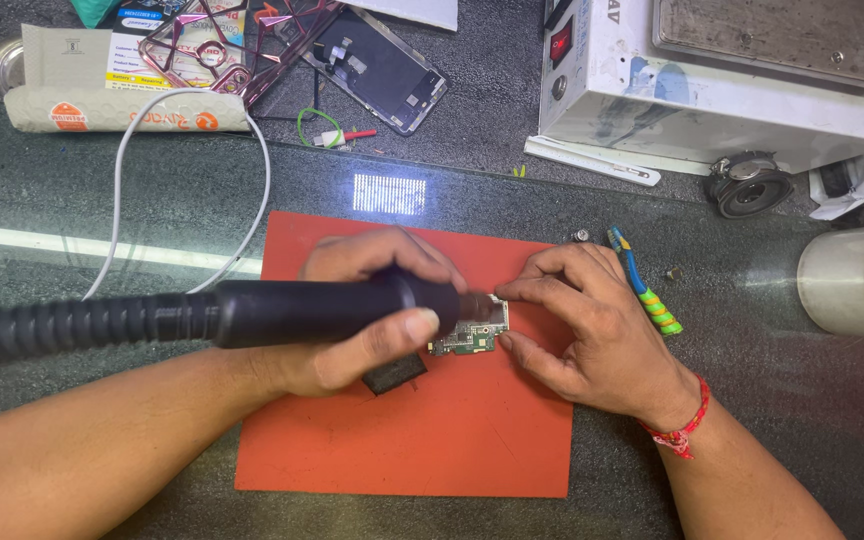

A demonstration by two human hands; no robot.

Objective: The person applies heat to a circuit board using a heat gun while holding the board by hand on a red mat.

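I look down on a dark worktop point(752, 420), and at its middle lies a flat orange-red mat point(432, 440), the largest thing under my arms. Beyond the mat, at the far right, a white box-shaped machine point(712, 100) with a red switch sits on the bench, and a big roll of clear tape point(857, 280) stands at the right edge. Far left, a padded envelope point(122, 115) lies behind a loop of white cable point(252, 170), near a clear pink-edged phone case point(222, 40) and a dark phone screen point(382, 65). Across the mat from the left runs a thick black ribbed hose ending in a black hot-air handle point(312, 312); my left hand point(362, 320) is wrapped firmly around that handle, thumb underneath, its nozzle aimed right. At the nozzle's tip a small green circuit board point(470, 338) rests on the mat, just right of a small black square piece point(394, 372). My right hand point(592, 330), a red thread at its wrist, pinches the board's right edge between fingertips and thumb. Just beyond that hand lies a slim blue and green tool point(647, 295), near a tiny metal screw point(673, 272).
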